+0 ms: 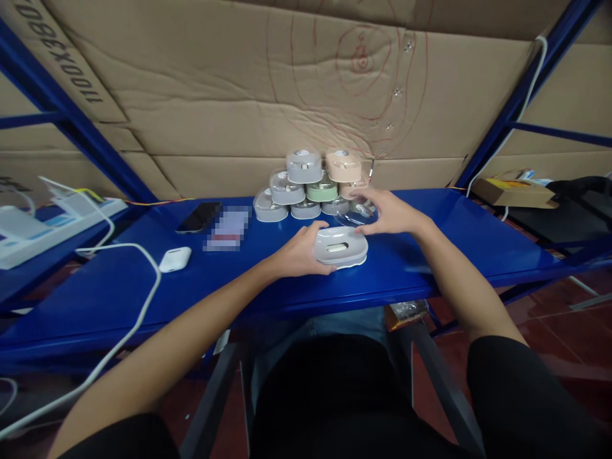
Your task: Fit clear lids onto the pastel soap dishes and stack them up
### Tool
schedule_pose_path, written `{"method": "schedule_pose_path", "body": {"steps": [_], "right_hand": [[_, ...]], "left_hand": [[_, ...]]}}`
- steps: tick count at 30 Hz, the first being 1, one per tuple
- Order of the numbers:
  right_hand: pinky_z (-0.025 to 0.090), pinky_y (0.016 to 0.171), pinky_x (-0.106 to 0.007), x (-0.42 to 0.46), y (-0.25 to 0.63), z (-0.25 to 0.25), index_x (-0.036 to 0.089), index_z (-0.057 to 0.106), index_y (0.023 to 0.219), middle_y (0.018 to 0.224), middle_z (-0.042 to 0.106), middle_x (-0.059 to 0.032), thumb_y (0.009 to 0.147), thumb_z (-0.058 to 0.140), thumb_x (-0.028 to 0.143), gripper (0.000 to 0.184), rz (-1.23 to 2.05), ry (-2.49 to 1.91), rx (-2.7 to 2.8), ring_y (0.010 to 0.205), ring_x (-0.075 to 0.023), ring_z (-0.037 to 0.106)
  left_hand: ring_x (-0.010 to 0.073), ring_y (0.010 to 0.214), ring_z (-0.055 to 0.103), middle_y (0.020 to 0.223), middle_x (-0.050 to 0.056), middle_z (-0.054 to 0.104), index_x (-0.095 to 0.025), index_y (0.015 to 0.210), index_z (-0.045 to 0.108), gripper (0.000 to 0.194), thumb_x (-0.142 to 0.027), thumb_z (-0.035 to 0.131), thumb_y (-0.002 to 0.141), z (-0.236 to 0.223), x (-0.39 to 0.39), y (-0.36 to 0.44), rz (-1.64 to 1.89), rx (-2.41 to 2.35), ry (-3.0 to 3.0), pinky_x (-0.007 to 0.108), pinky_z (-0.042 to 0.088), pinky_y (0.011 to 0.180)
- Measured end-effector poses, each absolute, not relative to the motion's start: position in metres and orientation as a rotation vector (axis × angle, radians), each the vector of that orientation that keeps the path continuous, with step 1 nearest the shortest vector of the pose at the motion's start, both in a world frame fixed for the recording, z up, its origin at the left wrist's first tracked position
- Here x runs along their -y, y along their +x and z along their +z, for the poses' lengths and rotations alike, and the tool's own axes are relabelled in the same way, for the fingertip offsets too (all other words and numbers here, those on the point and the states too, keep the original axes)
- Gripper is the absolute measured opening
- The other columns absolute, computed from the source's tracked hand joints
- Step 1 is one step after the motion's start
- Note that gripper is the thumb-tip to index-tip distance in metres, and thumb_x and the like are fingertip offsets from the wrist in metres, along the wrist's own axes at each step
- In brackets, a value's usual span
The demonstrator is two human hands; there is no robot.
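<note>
My left hand [302,252] wraps round the left end of a small grey oval box [342,253] near the front of the table. A pale bar lies across the slot in its top. Closed on a clear plastic lid [356,214], my right hand [389,213] is just above and behind the box. Behind both hands, several similar boxes with clear lids are stacked: a grey box [305,167] and a peach box [343,167] on top, a green box [322,189] lower down. My right hand hides part of the stack's right side.
To the left on the blue table [401,268] lie a dark phone [198,217], a blurred-out flat item [228,229] and a white earbud case [175,259]. A white cable [146,312] crosses the left edge. Cardboard [215,95] walls the back.
</note>
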State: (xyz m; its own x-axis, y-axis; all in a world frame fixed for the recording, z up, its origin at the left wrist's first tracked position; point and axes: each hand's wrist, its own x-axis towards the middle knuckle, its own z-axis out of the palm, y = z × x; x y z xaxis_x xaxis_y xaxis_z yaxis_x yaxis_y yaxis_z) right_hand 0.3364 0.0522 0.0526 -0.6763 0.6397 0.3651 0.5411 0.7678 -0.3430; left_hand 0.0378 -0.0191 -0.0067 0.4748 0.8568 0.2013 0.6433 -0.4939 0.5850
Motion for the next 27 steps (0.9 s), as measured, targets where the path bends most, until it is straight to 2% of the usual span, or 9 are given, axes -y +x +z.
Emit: {"method": "schedule_pose_path", "body": {"steps": [3,7,12,15,18,22,27], "right_hand": [[0.053,0.12,-0.053,-0.046,0.328,0.052,0.023,0.064,0.158,0.155,0.072,-0.0157,0.08,0.09,0.06,0.09,0.336,-0.803,2.509,0.137,-0.0384,0.07],[0.055,0.119,-0.05,-0.038,0.321,0.051,0.022,0.067,0.156,0.15,0.075,-0.014,0.078,0.092,0.058,0.089,0.437,-0.723,2.563,0.133,-0.0362,0.072],[0.056,0.116,-0.051,-0.036,0.312,0.044,0.025,0.072,0.152,0.147,0.078,-0.0119,0.079,0.094,0.057,0.082,0.42,-0.546,2.612,0.131,-0.0347,0.074],[0.058,0.113,-0.052,-0.038,0.308,0.036,0.025,0.071,0.154,0.143,0.078,-0.0127,0.08,0.095,0.061,0.085,0.361,-0.504,2.632,0.127,-0.0345,0.074],[0.057,0.113,-0.054,-0.039,0.306,0.029,0.025,0.069,0.158,0.141,0.076,-0.0137,0.08,0.095,0.064,0.091,0.311,-0.535,2.639,0.127,-0.0357,0.073],[0.055,0.117,-0.057,-0.038,0.303,0.025,0.023,0.068,0.16,0.144,0.072,-0.0158,0.081,0.093,0.064,0.093,0.316,-0.532,2.648,0.133,-0.038,0.069],[0.054,0.118,-0.057,-0.038,0.301,0.024,0.024,0.064,0.164,0.148,0.069,-0.0161,0.086,0.088,0.061,0.089,0.361,-0.5,2.64,0.134,-0.0378,0.068]], "left_hand": [[0.0485,0.141,0.065,0.145,0.021,0.069,-0.021,0.154,0.051,0.105,-0.05,0.098,0.065,-0.009,0.016,0.038,0.681,-1.242,2.281,0.068,0.055,0.117],[0.0496,0.145,0.063,0.155,0.023,0.065,-0.02,0.154,0.051,0.109,-0.05,0.101,0.062,-0.011,0.012,0.037,0.734,-1.199,2.226,0.069,0.052,0.121],[0.0491,0.149,0.06,0.159,0.024,0.061,-0.017,0.153,0.051,0.111,-0.049,0.103,0.06,-0.014,0.007,0.036,0.832,-1.113,2.138,0.07,0.046,0.128],[0.0489,0.149,0.061,0.158,0.026,0.062,-0.016,0.165,0.041,0.129,-0.048,0.105,0.058,-0.021,0.004,0.035,0.887,-1.044,2.038,0.07,0.046,0.128],[0.0497,0.147,0.063,0.156,0.025,0.065,-0.019,0.175,0.028,0.144,-0.049,0.108,0.059,-0.028,0.001,0.034,0.916,-1.004,1.972,0.073,0.046,0.127],[0.0504,0.149,0.062,0.155,0.023,0.067,-0.022,0.178,0.024,0.146,-0.049,0.108,0.061,-0.031,0.001,0.033,0.934,-0.975,1.984,0.073,0.043,0.128],[0.05,0.153,0.059,0.16,0.023,0.064,-0.022,0.176,0.028,0.141,-0.05,0.106,0.063,-0.029,0.001,0.033,0.929,-0.979,2.006,0.071,0.043,0.129]]}}
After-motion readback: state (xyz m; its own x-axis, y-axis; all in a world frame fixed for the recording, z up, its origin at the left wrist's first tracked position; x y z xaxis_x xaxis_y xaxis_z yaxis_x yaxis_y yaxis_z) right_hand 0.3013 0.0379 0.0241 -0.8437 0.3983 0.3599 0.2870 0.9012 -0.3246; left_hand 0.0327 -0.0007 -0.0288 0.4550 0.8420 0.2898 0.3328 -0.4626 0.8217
